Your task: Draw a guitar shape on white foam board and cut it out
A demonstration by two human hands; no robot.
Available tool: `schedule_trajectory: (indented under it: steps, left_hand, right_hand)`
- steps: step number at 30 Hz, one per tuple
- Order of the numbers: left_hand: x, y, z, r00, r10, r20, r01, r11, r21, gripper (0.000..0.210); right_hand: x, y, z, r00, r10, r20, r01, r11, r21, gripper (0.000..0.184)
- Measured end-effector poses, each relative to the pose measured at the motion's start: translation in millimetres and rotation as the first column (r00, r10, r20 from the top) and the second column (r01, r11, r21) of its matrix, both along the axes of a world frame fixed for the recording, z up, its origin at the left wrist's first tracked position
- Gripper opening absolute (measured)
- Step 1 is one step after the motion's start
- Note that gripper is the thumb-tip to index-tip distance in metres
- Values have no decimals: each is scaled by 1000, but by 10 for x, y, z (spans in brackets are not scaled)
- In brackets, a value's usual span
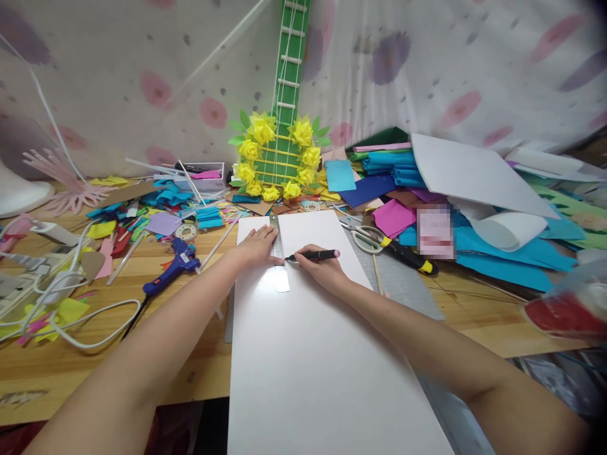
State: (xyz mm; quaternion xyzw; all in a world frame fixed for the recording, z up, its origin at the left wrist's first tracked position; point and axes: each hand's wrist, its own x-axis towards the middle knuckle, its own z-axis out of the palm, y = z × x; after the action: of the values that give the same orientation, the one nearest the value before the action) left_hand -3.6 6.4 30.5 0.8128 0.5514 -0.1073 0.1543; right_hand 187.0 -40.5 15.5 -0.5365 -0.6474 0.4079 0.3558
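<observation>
The left hand (256,248) is pressing flat, fingers spread, on a long metal ruler (277,256) lying on the big white board (313,354) on the wooden table (95,366). The right hand (322,270) is gripping a black marker with a pink end (313,255), its tip touching the ruler's edge. If the ruler is slipping, the line could be going crooked.

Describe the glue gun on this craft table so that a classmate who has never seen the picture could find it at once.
Start at the big white board lying across the wooden table, where the left hand presses a ruler. Look just left of that hand: the glue gun lies on its side on the bare wood. It is the only dark blue pistol-shaped tool there, with an orange trigger, unlike the flat paper scraps around it.
</observation>
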Motion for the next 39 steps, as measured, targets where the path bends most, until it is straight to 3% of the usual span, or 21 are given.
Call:
schedule_trajectory:
  steps: [9,20,39]
  left_hand:
    - [-5,27,-48,1000,-19,-21,19,999,25,99]
    - [-23,75,-120,1000,-13,1,13,999,44,102]
    - [-12,54,-85,1000,-4,-10,4,999,51,100]
  right_hand:
    - [90,-209,-60,998,40,-58,-42,998,-48,22]
    - [189,-382,9,973,222,-57,-224,974,-34,21]
    - [173,-274,43,974,218,-56,-224,965,-134,20]
